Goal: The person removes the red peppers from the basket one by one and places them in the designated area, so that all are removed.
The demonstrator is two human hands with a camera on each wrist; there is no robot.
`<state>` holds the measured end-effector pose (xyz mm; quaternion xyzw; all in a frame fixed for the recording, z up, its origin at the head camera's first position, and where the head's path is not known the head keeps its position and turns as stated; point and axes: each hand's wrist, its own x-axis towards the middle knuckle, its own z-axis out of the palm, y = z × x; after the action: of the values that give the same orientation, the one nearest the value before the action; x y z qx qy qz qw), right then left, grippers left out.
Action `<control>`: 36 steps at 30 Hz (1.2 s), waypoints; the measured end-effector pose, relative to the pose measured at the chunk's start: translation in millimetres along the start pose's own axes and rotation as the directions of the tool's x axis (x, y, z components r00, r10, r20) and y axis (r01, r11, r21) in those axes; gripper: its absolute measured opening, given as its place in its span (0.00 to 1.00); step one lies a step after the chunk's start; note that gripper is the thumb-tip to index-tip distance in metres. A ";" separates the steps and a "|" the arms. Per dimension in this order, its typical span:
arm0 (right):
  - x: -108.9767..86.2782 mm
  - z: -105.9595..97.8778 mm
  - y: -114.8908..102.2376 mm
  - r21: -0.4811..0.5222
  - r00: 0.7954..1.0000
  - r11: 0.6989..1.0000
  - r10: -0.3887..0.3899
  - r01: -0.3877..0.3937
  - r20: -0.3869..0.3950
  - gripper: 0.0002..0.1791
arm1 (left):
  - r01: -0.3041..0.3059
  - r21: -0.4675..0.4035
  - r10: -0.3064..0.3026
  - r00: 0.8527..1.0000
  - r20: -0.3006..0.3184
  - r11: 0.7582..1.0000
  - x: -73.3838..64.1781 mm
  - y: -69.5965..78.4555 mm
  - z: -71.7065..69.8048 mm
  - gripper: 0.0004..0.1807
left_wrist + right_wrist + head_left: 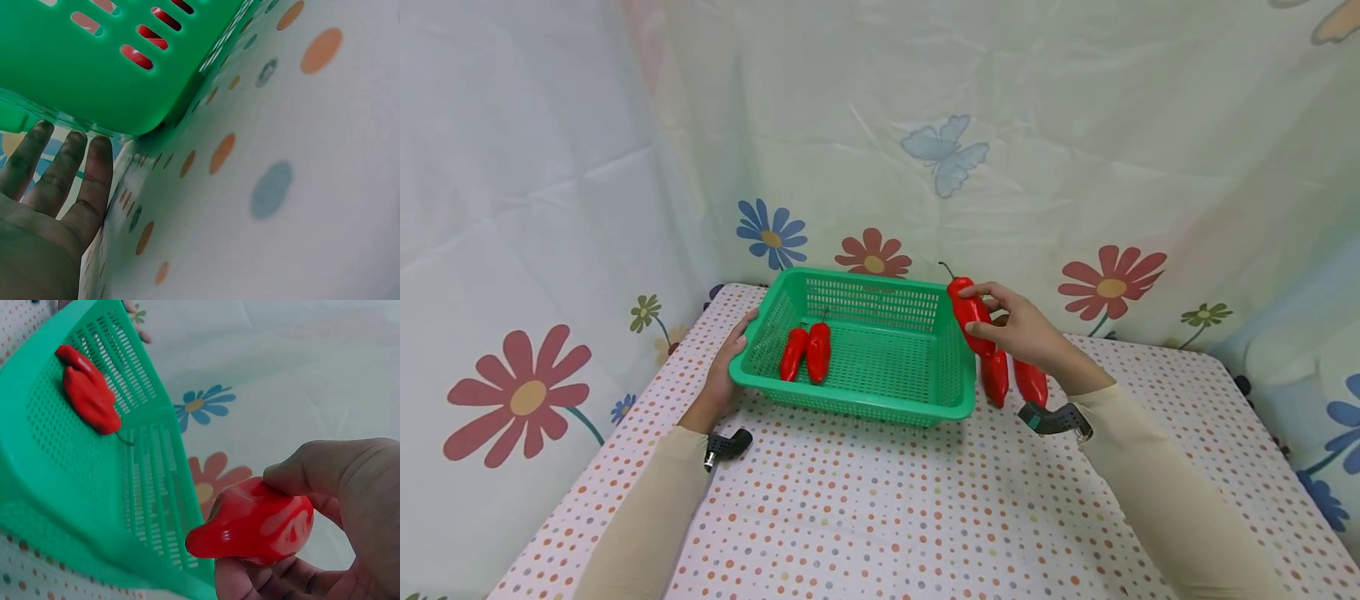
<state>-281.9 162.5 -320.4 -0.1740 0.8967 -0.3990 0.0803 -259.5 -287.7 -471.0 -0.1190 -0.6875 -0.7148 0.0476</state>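
A green plastic basket (865, 412), rectangular with rounded corners, a smooth rolled rim and perforated walls and floor, is the landmark. The right hand's (1021, 332) thumb and fingers pinch a glossy red pepper (970, 315), plump, dented and tapering, with a thin dark stem, at the basket's right rim; whether the two touch is hard to tell. The left hand (722, 371) rests at the basket's left rim, its fingers straight, the tips just under the edge in the left wrist view, where its thumb is out of sight.

Inside the basket, towards its left end, a slimmer red pepper (793, 354) and a broader, wrinkled one (818, 353) lie side by side; from the left wrist only red patches show through the wall slots. Just right of the basket, two more red peppers, a nearer one (995, 380) and an outer one (1032, 382), lie on the tabletop (850, 508), their upper parts hidden by the right hand and the held pepper. The tabletop's dotted covering spreads beneath the basket; behind it hangs a creased, flower-printed sheet (820, 125). Both beige sleeves (643, 512) are cut off below the basket.
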 end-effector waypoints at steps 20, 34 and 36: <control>-23.3 -30.9 76.9 -0.117 0.972 0.970 0.196 -0.211 -0.128 0.35 | 0.000 0.000 0.000 1.000 0.005 1.000 0.4 -6.4 -0.1 0.30; -33.6 -31.6 132.2 -0.148 0.931 0.924 0.333 -0.353 -0.148 0.35 | -0.008 -0.009 0.008 1.000 0.012 1.000 1.7 -3.6 -2.1 0.31; -35.1 -31.9 136.5 -0.152 0.922 0.912 0.360 -0.380 -0.147 0.36 | -0.005 -0.011 0.005 1.000 0.010 1.000 1.9 -2.7 -1.3 0.31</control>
<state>-292.2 282.4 -400.3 0.0159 0.9484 -0.3046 0.0867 -262.0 -288.7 -473.2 -0.1243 -0.6835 -0.7178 0.0452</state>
